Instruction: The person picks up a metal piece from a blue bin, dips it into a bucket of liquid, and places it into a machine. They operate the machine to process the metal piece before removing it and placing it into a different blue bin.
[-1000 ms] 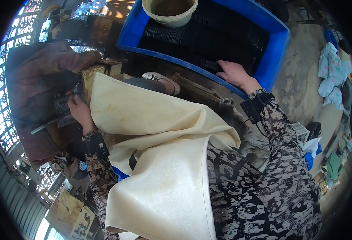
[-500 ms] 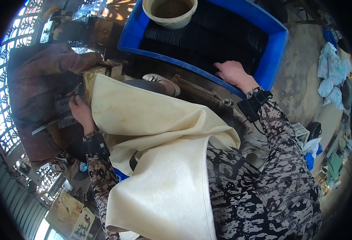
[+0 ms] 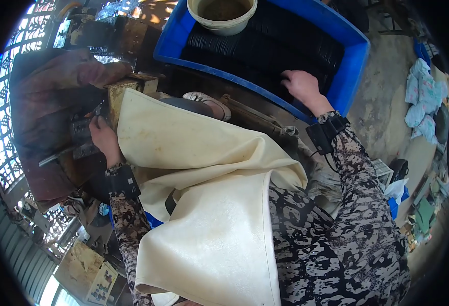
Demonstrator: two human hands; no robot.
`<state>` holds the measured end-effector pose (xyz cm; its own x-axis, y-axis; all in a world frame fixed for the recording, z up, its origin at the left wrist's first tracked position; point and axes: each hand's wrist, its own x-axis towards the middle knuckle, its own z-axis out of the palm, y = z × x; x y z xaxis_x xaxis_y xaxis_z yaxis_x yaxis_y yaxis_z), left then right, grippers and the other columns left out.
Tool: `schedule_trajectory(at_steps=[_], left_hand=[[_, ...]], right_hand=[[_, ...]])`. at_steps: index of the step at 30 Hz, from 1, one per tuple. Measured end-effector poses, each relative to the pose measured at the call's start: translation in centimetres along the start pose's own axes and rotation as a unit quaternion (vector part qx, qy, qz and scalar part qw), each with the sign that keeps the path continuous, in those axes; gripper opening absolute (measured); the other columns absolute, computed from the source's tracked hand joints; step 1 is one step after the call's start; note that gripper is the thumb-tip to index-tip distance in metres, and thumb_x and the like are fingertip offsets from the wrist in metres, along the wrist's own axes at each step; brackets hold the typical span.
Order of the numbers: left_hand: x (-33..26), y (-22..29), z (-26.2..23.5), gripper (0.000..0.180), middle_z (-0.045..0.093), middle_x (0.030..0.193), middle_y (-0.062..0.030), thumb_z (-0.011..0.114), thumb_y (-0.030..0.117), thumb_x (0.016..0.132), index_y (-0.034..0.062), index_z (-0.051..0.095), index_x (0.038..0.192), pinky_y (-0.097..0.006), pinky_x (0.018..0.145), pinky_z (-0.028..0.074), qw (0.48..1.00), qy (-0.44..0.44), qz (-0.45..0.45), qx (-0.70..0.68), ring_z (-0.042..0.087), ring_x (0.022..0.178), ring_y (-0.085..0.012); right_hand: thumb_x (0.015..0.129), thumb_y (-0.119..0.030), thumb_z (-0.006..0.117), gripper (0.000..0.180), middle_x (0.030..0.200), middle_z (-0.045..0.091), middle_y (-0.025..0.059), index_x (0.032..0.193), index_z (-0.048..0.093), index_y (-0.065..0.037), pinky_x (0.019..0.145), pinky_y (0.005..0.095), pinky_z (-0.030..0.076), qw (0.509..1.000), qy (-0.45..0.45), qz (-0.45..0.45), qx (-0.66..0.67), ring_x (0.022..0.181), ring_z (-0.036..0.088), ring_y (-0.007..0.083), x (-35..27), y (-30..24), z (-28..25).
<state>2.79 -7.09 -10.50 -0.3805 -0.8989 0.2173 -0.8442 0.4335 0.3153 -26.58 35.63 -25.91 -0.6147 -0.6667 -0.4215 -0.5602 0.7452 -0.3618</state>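
Note:
My right hand reaches over the near right part of a blue plastic crate. Its fingers are curled, the tips close to the thin black pieces packed there in tight rows; whether one is between them is lost in the dark. On the left, my left hand is closed beside a dark, grimy machine part, its fingertips by a small thing too dim to name. A cream apron covers my lap between the two arms.
A whitish bucket stands in the crate at its far left. Brownish cloth drapes over the machine at left, next to a worn block. Pale blue bags lie on the floor at right. A shoe shows beyond the apron.
My right hand has shifted slightly right and farther over the crate, with its fingers curled more. The left hand stays by the machine. The whole view has moved a little.

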Motion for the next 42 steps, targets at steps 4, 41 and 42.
schedule_trajectory(at_steps=[4,41,42], left_hand=[[-1.0,1.1,1.1,0.038,0.064,0.114,-0.0233,0.052,0.026,0.095,-0.0024,0.058,0.12,-0.041,0.091,0.046,1.0,-0.013,0.007,0.0,0.061,0.106,-0.0376],[-8.2,-6.3,-3.0,0.032,0.066,0.101,-0.0139,0.059,0.02,0.086,0.0084,0.058,0.116,-0.045,0.073,0.054,0.982,0.112,-0.127,-0.078,0.065,0.088,-0.0343],[-8.0,-6.4,-3.1,0.033,0.066,0.1,-0.0138,0.059,0.02,0.086,0.0078,0.058,0.116,-0.045,0.073,0.054,0.983,0.113,-0.124,-0.076,0.065,0.088,-0.0339]], right_hand=[[0.085,-0.029,0.057,0.029,0.097,0.07,0.0107,0.106,0.07,-0.013,0.078,0.0404,0.053,0.996,0.037,0.048,0.069,0.092,0.066,0.0307,0.2,0.7,-1.4],[0.09,-0.034,0.061,0.032,0.092,0.069,0.0179,0.097,0.063,-0.003,0.075,0.0491,0.052,0.832,0.213,-0.505,-0.086,0.089,0.066,0.0378,11.0,-63.6,-14.4],[0.088,-0.032,0.062,0.027,0.089,0.069,0.0171,0.093,0.065,-0.006,0.073,0.0493,0.052,0.821,0.231,-0.517,-0.079,0.087,0.066,0.0376,11.6,-63.9,-14.0]])
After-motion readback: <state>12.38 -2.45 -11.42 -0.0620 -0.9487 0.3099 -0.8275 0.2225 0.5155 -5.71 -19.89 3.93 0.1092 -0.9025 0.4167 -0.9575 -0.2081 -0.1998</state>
